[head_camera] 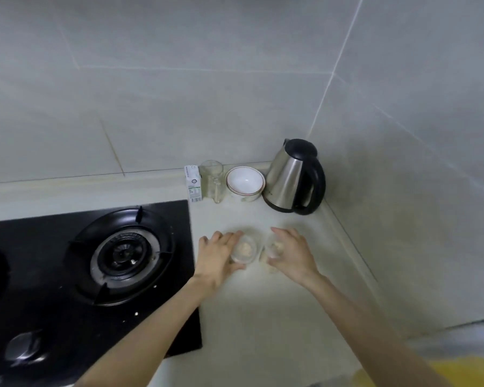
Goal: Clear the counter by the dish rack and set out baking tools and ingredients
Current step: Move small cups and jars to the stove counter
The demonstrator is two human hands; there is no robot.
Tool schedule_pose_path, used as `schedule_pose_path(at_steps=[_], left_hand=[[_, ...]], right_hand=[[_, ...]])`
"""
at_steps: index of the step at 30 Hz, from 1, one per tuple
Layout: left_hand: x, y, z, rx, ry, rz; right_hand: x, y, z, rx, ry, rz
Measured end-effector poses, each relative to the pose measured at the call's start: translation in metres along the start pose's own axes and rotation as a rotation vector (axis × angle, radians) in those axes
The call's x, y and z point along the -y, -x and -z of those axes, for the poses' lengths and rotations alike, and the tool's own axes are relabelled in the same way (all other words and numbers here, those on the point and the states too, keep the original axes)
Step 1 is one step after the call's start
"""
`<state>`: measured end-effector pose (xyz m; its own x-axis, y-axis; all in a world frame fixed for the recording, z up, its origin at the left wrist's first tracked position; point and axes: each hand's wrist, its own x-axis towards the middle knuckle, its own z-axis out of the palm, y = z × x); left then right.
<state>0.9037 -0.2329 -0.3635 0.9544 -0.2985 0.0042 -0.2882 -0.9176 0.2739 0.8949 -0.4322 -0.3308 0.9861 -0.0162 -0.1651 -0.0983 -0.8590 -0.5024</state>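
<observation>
Two small clear plastic cups with pale crumbly contents are on the cream counter [263,317], right of the stove. My left hand [218,255] wraps the left cup [245,250] from its left side. My right hand [291,252] grips the right cup [273,248], which tilts toward the left one. The cups stand close together, almost touching. At the back wall stand a small white carton [192,183], an empty glass jar [212,180] and stacked white bowls [245,183].
A steel electric kettle [294,178] with black handle fills the back right corner. A black gas stove [95,263] with a burner borders the counter on the left. Tiled walls close the back and right sides. Something yellow [436,372] shows at bottom right.
</observation>
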Motion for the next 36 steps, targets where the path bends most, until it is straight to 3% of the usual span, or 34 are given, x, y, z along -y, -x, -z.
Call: schedule_pose_path(at_steps=[14,18,22,27,36], left_hand=[[-0.001,0.012,-0.012,0.002,0.029,0.161],[0.01,0.026,-0.002,-0.022,0.109,0.23],[0.023,0.04,0.006,0.035,0.204,0.288],[0.027,0.035,0.01,-0.005,0.361,0.37],[0.068,-0.034,0.039,-0.096,0.344,0.467]], right_hand=[[-0.014,-0.04,-0.004,0.228,0.208,0.216],[0.003,-0.044,-0.002,0.185,0.236,0.406],[0.025,-0.049,-0.011,0.265,0.247,0.576],[0.034,-0.057,-0.024,0.29,0.248,0.587],[0.062,-0.115,-0.02,0.174,0.133,0.502]])
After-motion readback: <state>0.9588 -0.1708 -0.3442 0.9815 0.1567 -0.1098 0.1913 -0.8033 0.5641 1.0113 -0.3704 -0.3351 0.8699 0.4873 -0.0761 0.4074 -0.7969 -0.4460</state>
